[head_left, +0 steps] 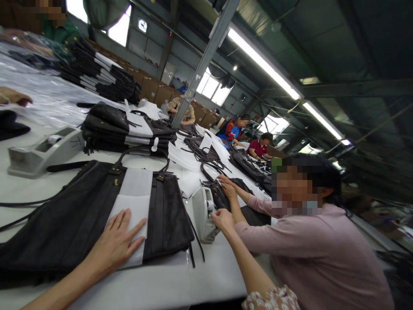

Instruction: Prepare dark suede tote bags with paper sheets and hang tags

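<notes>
1. The left hand [121, 239] lies flat, fingers spread, on one white paper band [135, 185] across one dark bag [87, 206] on the table [213, 275].
2. The right hand [225, 220] bunches its fingertips at a tape dispenser [199, 211]; whether they grip tape, I cannot tell.
3. The bag looks soft, fairly light, likely to sag; best held by its handle [121, 157].
4. Counted: two dispensers, five co-workers.

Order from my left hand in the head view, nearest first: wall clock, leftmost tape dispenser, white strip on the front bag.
1. White strip, under your left hand.
2. Leftmost tape dispenser, left side of the table.
3. Wall clock, high in the background.
</notes>
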A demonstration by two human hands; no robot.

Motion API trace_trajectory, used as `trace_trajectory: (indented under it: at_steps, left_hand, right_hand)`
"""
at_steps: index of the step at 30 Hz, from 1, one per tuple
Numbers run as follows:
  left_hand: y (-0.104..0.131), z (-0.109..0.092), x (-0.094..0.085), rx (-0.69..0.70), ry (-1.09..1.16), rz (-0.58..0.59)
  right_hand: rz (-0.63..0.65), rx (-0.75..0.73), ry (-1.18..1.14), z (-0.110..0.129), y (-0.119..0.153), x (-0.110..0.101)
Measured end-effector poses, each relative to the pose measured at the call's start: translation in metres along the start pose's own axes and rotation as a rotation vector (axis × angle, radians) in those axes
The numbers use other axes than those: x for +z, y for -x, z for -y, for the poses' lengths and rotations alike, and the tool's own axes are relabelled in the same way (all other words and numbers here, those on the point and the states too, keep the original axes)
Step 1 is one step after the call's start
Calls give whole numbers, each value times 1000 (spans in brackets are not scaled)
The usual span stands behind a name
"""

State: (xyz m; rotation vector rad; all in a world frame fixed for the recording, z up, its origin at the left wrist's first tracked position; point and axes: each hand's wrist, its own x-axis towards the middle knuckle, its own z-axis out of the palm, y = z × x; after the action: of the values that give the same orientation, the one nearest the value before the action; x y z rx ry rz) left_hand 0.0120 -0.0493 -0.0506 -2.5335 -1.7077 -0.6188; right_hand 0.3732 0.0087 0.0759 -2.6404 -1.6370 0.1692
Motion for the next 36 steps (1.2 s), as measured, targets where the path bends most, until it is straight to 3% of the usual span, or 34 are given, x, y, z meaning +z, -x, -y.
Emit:
trace_trajectory:
  at_steps: [6, 14, 22, 29, 36]
  left_hand:
    - [0, 0, 1, -3, 5, -7]
    - [-1, -1, -2, -18, 53, -6]
    - [-1, -2, -6, -25, 60, -2]
    - [-1, -2, -5, -22, 56, 0]
    - [-1, -2, -7, -25, 66, 0]
  right_hand:
    - [-7, 60, 146, 24, 4, -3]
    - [86, 25, 213, 19, 1, -8]
    - [74, 9, 224, 34, -4, -1]
    - [65, -36, 72, 21, -11, 2]
    - [108, -87, -306, -4, -18, 7]
